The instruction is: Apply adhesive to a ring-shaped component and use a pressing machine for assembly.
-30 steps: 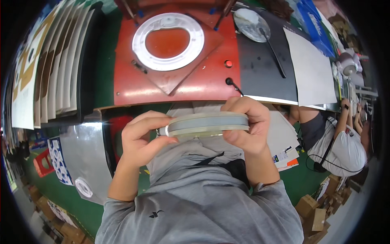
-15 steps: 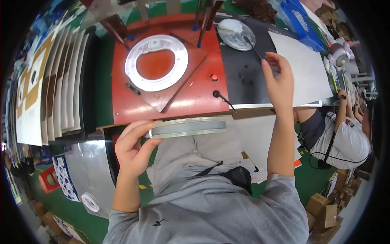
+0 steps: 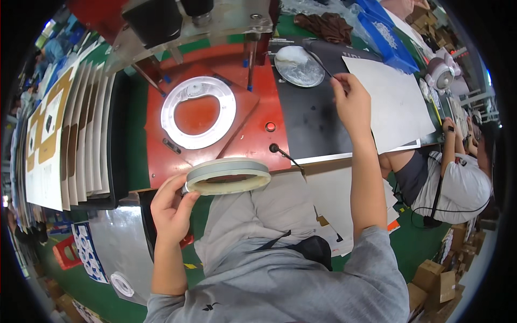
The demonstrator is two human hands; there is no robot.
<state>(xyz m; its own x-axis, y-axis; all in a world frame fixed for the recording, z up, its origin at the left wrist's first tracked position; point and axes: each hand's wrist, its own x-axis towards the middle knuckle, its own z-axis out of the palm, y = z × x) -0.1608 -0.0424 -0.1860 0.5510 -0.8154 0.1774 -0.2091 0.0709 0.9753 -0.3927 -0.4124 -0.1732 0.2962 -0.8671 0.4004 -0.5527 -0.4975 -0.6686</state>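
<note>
My left hand (image 3: pixel 171 211) pinches the left end of a round ring (image 3: pixel 229 168) with a grey outer band and a cream rim. The ring is held tilted in front of the red machine base, and its hollow middle shows. My right hand (image 3: pixel 354 107) is closed on a thin dark stick (image 3: pixel 322 65), like a small brush. The stick's far end reaches the upper edge of a round shallow dish (image 3: pixel 306 78), beside a heap of white paste (image 3: pixel 292 54). I cannot make out its tip.
A white ring-shaped part (image 3: pixel 170 113) lies on the red base (image 3: pixel 247 145), with a red button (image 3: pixel 270 127) nearby. Above hangs a clear plate (image 3: pixel 215 29) on posts. Upright boards (image 3: pixel 81 140) stand left; a white sheet (image 3: pixel 385 102) lies right. Another person (image 3: pixel 455 185) sits farther right.
The ring has tipped, so its hollow middle now shows. My right hand has shifted with the stick, whose far end now lies nearer the white paste. The whole view has shifted slightly.
</note>
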